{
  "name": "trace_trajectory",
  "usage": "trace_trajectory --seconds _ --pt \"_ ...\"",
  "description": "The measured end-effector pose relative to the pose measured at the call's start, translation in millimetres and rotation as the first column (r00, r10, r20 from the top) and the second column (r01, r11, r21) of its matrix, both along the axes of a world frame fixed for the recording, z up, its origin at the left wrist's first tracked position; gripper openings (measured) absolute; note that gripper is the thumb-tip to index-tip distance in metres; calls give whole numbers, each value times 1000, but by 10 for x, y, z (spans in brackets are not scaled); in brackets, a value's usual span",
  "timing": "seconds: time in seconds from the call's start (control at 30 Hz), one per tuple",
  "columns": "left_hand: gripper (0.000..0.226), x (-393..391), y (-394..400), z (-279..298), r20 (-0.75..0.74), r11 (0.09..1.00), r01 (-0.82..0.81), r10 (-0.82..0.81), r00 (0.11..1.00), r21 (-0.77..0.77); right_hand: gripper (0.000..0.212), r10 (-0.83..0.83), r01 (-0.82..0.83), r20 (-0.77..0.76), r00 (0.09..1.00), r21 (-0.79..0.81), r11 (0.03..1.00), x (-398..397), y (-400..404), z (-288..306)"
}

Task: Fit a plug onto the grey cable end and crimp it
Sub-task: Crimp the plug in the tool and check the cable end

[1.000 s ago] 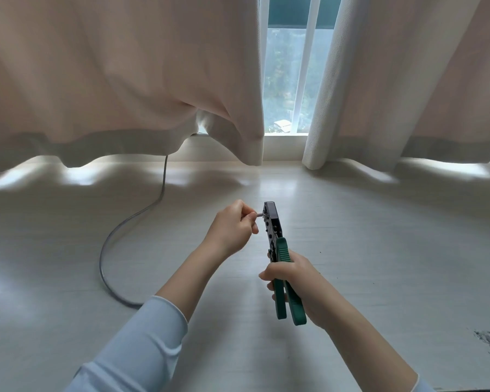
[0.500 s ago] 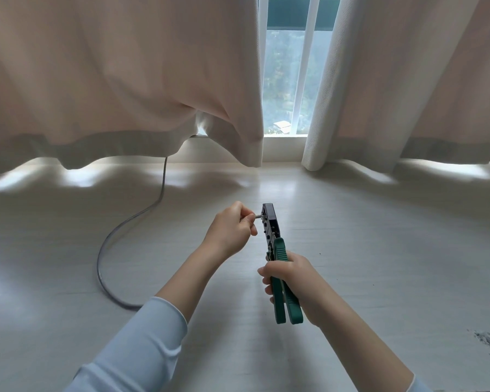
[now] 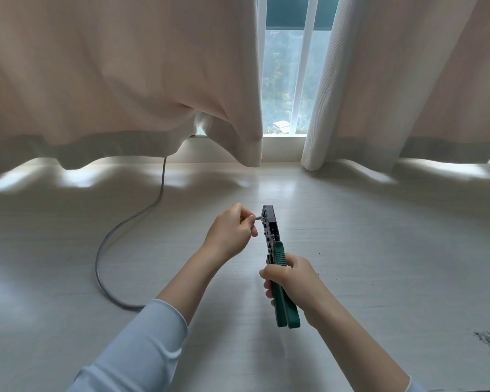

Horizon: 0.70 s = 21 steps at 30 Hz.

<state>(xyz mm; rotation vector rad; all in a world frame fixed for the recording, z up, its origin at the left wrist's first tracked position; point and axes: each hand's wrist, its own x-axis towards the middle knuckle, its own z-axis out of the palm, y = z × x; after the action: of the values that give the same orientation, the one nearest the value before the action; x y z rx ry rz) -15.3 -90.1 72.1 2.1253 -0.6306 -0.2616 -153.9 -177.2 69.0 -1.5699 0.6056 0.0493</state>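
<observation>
While pale cream curtains (image 3: pixel 102 80) hang over the far window (image 3: pixel 289 66), two hands work a crimper above the white wood-grain floor (image 3: pixel 379 250).

Largest are the curtains, parted at the middle to show the glass, their hems just above the floor. Next comes the long grey round cable (image 3: pixel 102 250), which drops from under the left curtain, loops across the floor on the left and passes behind the light blue sleeve (image 3: pixel 136 349). At centre, the right hand (image 3: pixel 292 281) has its fingers wrapped round the green plastic handles of the black-headed crimping tool (image 3: pixel 275 258), held upright with the handles pressed together. Left of its head, the left hand (image 3: pixel 232 230) pinches the grey cable end (image 3: pixel 257 218), which enters the head's side. Near right, a small pile of dark scraps (image 3: pixel 485 338) lies on the floor.
</observation>
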Motion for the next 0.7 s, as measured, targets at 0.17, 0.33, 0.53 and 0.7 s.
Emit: trace_trajectory --seconds 0.17,0.33,0.53,0.7 --pt "14 3 5 2 -12 1000 -9 9 1000 -4 22 2 -2 2 1000 2 1000 2 11 -5" --pt "16 5 18 2 -17 1000 -11 11 1000 3 23 4 -4 1 1000 4 1000 -4 20 -2" --pt "14 3 28 -1 -17 1000 -15 15 1000 7 25 5 -5 -3 1000 5 1000 2 26 6" --pt "15 2 25 7 -20 1000 -16 16 1000 -1 24 6 -6 0 1000 3 1000 5 19 11"
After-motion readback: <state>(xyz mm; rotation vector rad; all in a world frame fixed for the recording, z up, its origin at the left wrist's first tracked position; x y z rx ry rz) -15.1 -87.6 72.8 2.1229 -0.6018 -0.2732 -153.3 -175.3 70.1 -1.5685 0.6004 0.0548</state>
